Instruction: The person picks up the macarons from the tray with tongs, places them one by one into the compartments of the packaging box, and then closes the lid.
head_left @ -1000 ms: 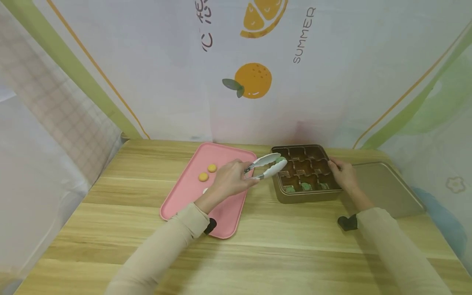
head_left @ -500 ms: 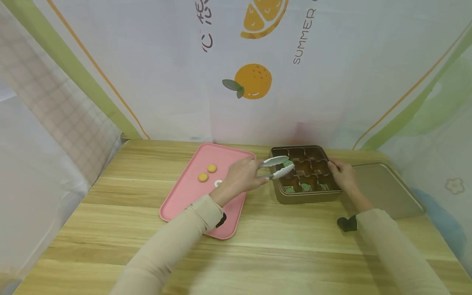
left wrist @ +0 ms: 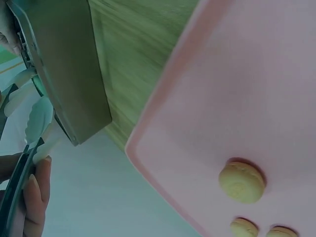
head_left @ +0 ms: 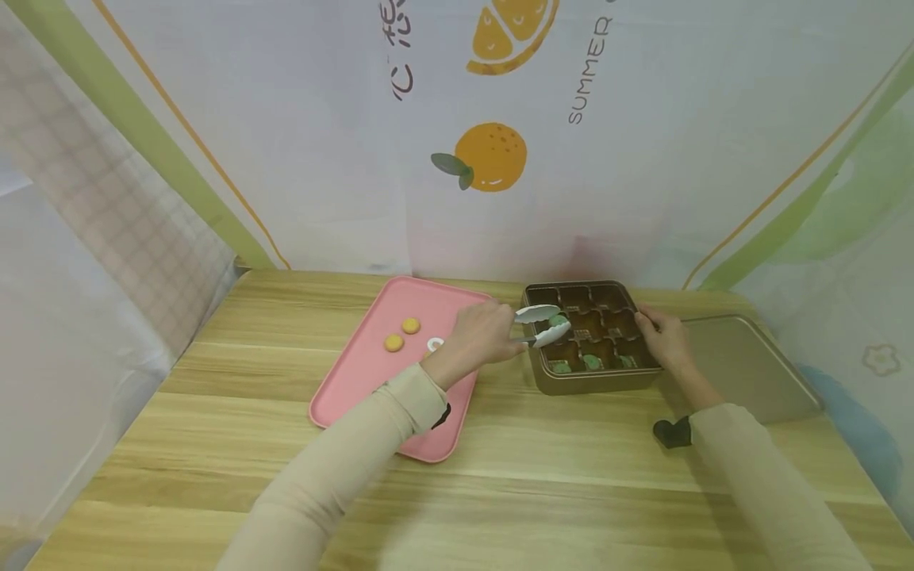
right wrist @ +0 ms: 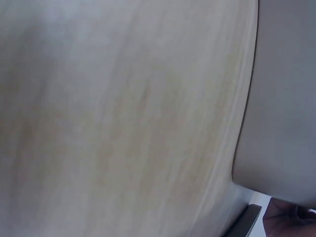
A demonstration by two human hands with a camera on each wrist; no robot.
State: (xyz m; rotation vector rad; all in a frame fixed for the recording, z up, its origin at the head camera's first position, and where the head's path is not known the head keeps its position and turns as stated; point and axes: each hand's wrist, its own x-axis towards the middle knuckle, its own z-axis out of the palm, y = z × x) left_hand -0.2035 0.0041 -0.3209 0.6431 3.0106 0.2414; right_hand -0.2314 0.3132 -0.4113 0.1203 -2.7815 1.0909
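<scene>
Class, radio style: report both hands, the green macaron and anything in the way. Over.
Left hand: gripping white-tipped tongs. Right hand: holding nine-compartment box. Green macaron: between tongs' tips. Tongs partly hide box's left side.

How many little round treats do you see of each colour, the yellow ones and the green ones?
Yellow treats: 3, all on the pink tray
Green treats: 4, with three in the near row of the brown box and one between the tips of the tongs
Total: 7 in sight
</scene>
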